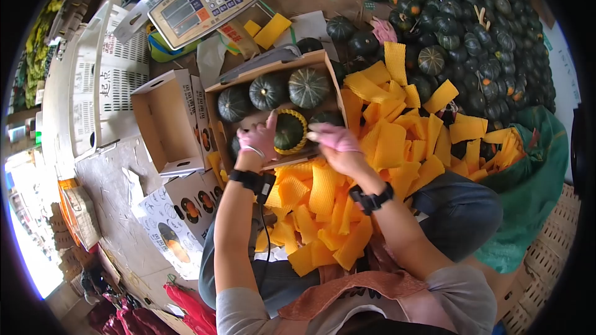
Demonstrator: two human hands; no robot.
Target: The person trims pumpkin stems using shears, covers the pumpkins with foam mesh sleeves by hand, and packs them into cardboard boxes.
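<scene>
A dark green pumpkin (289, 131) in a yellow foam net sits in the front part of an open cardboard box (214, 125). My left hand (257, 139), in a pink glove with bare fingertips, is at the pumpkin's left side, fingers apart and one stretched along the net. On the opposite side, my right hand (337, 139), gloved the same way, has its fingertips close to the net's edge, slightly apart; contact is unclear. Behind stand bare pumpkins, among them a striped one (308, 87) and a middle one (267, 92). Another pumpkin (327, 118) lies partly hidden beside my right hand.
Yellow foam nets (385, 142) are heaped before and right of the box. A large pile of pumpkins (472, 43) fills the back right. A scale display (203, 4), an empty carton (166, 125), a printed carton (177, 217) and a white crate (118, 68) stand left.
</scene>
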